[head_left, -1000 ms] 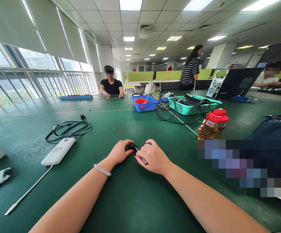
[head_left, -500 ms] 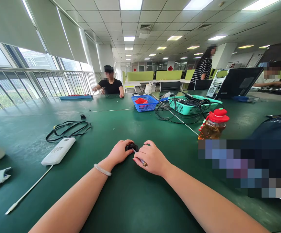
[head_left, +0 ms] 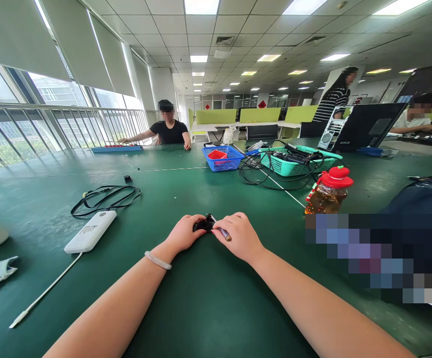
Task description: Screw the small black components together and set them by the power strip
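On the green table, my left hand is closed around a small black object, whose exact kind I cannot make out. My right hand pinches a slim tool with a brownish handle end, like a small screwdriver or pen. The far tip of this tool meets the upper right part of the black object. Both hands are close together, and the fingers partly hide the black piece.
Left lie a white power bank with its cable and a looped black cord. Ahead are a blue basket and a green basket with black cables. A red-capped bottle stands at right. A person sits across.
My right hand has shifted slightly right, and the tool's tip has moved from the black object's lower part to its upper right. The person across has reached left; another has walked right.
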### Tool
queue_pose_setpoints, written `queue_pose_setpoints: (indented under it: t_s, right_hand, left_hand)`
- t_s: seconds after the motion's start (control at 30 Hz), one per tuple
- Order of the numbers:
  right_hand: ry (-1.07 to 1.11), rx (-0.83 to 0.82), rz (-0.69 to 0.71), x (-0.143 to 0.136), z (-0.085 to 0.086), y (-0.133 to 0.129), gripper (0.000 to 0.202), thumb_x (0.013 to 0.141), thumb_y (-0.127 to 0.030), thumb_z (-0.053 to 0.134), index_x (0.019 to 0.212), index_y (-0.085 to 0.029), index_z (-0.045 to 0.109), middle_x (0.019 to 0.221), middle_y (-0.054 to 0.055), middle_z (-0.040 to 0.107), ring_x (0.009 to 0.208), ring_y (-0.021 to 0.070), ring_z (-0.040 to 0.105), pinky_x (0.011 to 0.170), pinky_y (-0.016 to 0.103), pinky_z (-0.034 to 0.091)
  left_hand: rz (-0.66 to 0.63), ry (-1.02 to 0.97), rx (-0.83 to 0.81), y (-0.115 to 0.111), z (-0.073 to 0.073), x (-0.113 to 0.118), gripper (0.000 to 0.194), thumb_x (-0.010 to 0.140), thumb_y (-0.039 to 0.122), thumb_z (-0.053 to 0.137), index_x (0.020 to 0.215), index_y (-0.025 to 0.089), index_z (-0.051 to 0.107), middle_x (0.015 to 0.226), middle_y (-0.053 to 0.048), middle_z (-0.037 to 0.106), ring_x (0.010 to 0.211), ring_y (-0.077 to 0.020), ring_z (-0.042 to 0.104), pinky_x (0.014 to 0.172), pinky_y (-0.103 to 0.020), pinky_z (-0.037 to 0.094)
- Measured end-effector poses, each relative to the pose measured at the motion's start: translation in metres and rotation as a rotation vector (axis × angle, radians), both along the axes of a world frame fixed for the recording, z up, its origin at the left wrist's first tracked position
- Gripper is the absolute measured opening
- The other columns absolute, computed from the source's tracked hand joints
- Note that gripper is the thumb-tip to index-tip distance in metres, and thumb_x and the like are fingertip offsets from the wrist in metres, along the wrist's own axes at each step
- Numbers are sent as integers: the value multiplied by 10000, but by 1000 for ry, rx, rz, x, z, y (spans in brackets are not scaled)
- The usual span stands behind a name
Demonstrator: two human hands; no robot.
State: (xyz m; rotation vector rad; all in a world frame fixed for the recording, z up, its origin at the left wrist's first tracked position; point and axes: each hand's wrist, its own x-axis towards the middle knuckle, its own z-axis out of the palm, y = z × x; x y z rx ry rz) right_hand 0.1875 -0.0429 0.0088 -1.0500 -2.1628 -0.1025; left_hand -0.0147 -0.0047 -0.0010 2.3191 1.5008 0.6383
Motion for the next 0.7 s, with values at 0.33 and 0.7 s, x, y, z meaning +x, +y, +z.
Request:
queue_pose_setpoints:
  t_s: [0.33, 0.7]
  right_hand:
    - [587, -403, -66, 7, 2, 7, 251, 858, -424, 525, 810, -221, 664, 768, 32, 694, 696, 184, 627, 658, 289, 466]
    - [522, -489, -54, 4, 0, 7, 297, 844, -449, 489, 744, -217, 646, 635, 14, 641, 604, 171, 595, 565, 271, 433]
  left_hand:
    - [-10, 39, 14, -2, -1, -1, 394, 766, 327, 633, 1156, 272, 621, 1095, -63, 661, 1095, -254, 563, 988, -395, 452]
    - [-43, 25, 0, -2, 0, -2, 401, 761, 361, 660, 1149, 265, 624, 1097, -64, 658, 1107, -253, 551, 1008, -405, 435]
